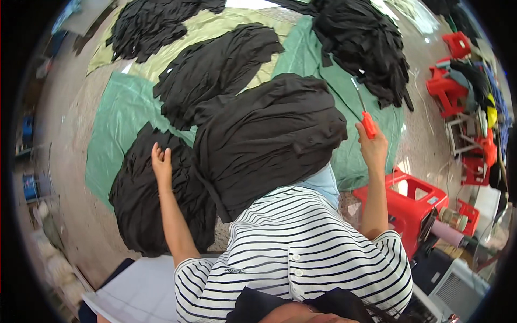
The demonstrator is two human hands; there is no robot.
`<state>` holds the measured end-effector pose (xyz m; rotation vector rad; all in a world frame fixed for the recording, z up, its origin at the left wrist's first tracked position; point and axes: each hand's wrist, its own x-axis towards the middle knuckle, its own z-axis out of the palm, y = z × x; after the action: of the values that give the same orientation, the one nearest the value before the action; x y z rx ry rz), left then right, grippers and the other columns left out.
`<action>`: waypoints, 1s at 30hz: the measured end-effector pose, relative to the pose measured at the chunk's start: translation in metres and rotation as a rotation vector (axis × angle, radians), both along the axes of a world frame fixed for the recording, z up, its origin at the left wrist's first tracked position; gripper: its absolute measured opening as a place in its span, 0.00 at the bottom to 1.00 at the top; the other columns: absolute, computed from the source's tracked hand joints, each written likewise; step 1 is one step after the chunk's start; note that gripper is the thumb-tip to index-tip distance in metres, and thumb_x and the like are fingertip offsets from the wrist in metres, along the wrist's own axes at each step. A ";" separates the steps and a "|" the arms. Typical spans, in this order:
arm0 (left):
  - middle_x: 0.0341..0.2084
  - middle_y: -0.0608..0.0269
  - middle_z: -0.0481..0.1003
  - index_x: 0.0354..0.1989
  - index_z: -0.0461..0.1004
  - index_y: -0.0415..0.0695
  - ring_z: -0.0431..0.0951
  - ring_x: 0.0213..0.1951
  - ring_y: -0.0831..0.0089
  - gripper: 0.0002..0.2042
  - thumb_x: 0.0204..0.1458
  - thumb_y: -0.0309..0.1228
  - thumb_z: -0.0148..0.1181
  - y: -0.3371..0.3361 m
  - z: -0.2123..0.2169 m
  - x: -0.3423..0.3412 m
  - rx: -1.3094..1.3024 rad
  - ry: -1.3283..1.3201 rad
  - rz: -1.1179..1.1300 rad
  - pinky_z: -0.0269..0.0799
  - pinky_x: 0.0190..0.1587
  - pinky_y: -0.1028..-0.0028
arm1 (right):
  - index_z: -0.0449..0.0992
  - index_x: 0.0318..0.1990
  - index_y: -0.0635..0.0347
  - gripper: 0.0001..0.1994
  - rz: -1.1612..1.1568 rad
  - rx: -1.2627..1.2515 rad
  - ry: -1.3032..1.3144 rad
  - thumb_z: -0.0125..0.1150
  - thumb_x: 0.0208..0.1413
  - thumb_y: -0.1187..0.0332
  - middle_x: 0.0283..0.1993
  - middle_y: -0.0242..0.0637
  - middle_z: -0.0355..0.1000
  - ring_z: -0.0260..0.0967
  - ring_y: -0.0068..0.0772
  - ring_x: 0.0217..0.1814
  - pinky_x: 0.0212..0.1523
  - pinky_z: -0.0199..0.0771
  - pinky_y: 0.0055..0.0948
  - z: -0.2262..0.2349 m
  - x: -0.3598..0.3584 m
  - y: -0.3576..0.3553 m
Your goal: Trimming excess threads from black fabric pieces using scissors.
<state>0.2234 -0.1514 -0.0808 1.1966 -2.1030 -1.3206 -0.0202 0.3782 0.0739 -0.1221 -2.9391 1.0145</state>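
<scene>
My right hand (372,145) is closed around the red handle of a tool (368,125) with a long thin metal shaft. Its shaft points up and away over the green sheet; I cannot make out the kind of tip. My left hand (161,161) is raised with its thumb and fingers apart, holding nothing that I can see. Under and beside it lies a heap of black cloth (148,207). Between my hands, a large bundle of black fabric (269,134) is draped over my lap.
More black cloth piles (223,67) lie ahead on green sheets (121,118) and a yellowish sheet (237,19). Another dark heap (361,43) sits at the far right. A red plastic stool (417,194) stands close to my right elbow, with several more red stools (449,89) beyond.
</scene>
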 end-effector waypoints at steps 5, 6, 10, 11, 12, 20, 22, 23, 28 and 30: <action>0.42 0.55 0.75 0.44 0.76 0.38 0.74 0.47 0.63 0.08 0.57 0.23 0.56 0.161 0.118 -0.109 -0.764 0.307 -0.255 0.71 0.47 0.69 | 0.77 0.49 0.55 0.18 -0.071 -0.205 -0.138 0.66 0.55 0.57 0.22 0.36 0.70 0.70 0.26 0.25 0.30 0.70 0.31 -0.019 0.016 0.014; 0.36 0.57 0.77 0.39 0.77 0.39 0.76 0.43 0.62 0.06 0.54 0.21 0.59 0.195 0.144 -0.117 -0.685 0.385 -0.407 0.71 0.44 0.70 | 0.77 0.49 0.55 0.18 -0.007 -0.166 -0.102 0.66 0.55 0.57 0.21 0.37 0.70 0.71 0.29 0.25 0.31 0.71 0.32 -0.018 0.020 0.013; 0.31 0.58 0.76 0.34 0.79 0.39 0.76 0.32 0.63 0.09 0.43 0.16 0.66 0.265 0.149 -0.148 -0.458 0.609 -0.948 0.73 0.34 0.71 | 0.76 0.51 0.52 0.19 0.229 0.074 0.094 0.68 0.52 0.60 0.35 0.44 0.73 0.72 0.47 0.34 0.34 0.71 0.36 0.001 0.039 0.017; 0.30 0.59 0.74 0.35 0.79 0.40 0.75 0.31 0.63 0.10 0.43 0.17 0.66 0.273 0.147 -0.158 -0.415 0.611 -1.039 0.72 0.33 0.71 | 0.76 0.51 0.52 0.19 0.226 0.067 0.085 0.68 0.52 0.60 0.35 0.44 0.73 0.72 0.47 0.34 0.34 0.71 0.36 0.005 0.045 0.019; 0.29 0.60 0.73 0.35 0.79 0.41 0.75 0.30 0.64 0.10 0.43 0.17 0.66 0.277 0.142 -0.165 -0.416 0.553 -1.108 0.72 0.32 0.71 | 0.76 0.51 0.53 0.19 0.256 0.072 0.076 0.68 0.52 0.61 0.38 0.46 0.72 0.72 0.48 0.36 0.35 0.71 0.37 0.010 0.052 0.020; 0.30 0.61 0.72 0.35 0.77 0.40 0.77 0.29 0.68 0.08 0.44 0.19 0.63 0.273 0.133 -0.193 -0.284 0.347 -1.311 0.74 0.31 0.72 | 0.75 0.44 0.58 0.16 0.269 -0.100 -0.061 0.70 0.49 0.64 0.36 0.42 0.76 0.74 0.49 0.34 0.33 0.74 0.37 0.028 0.134 0.024; 0.31 0.61 0.76 0.36 0.77 0.37 0.77 0.27 0.73 0.08 0.47 0.18 0.61 0.272 0.134 -0.196 -0.162 0.310 -1.304 0.74 0.31 0.77 | 0.75 0.40 0.60 0.13 0.245 -0.085 -0.108 0.71 0.49 0.67 0.32 0.41 0.75 0.74 0.41 0.31 0.32 0.72 0.31 0.039 0.142 0.011; 0.31 0.61 0.76 0.36 0.77 0.37 0.77 0.27 0.73 0.08 0.47 0.18 0.61 0.273 0.134 -0.196 -0.164 0.310 -1.309 0.74 0.31 0.77 | 0.75 0.38 0.59 0.12 0.259 -0.080 -0.074 0.71 0.50 0.65 0.29 0.41 0.74 0.73 0.40 0.28 0.29 0.70 0.31 0.036 0.145 0.009; 0.29 0.56 0.75 0.34 0.77 0.37 0.79 0.28 0.65 0.06 0.47 0.18 0.60 0.276 0.133 -0.196 -0.100 0.259 -1.248 0.75 0.31 0.73 | 0.76 0.35 0.57 0.12 0.252 0.010 -0.097 0.70 0.50 0.61 0.24 0.39 0.73 0.71 0.42 0.23 0.24 0.68 0.34 0.036 0.146 0.005; 0.28 0.56 0.75 0.34 0.76 0.38 0.79 0.28 0.65 0.06 0.47 0.18 0.60 0.277 0.132 -0.195 -0.122 0.264 -1.235 0.75 0.31 0.73 | 0.76 0.34 0.57 0.13 0.257 0.043 -0.082 0.70 0.51 0.59 0.22 0.39 0.72 0.71 0.43 0.22 0.23 0.68 0.35 0.037 0.144 0.004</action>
<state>0.0284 0.1252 0.0508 -0.4952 -2.6782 -1.5687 0.1238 0.3822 0.1109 0.2260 -3.1084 0.9937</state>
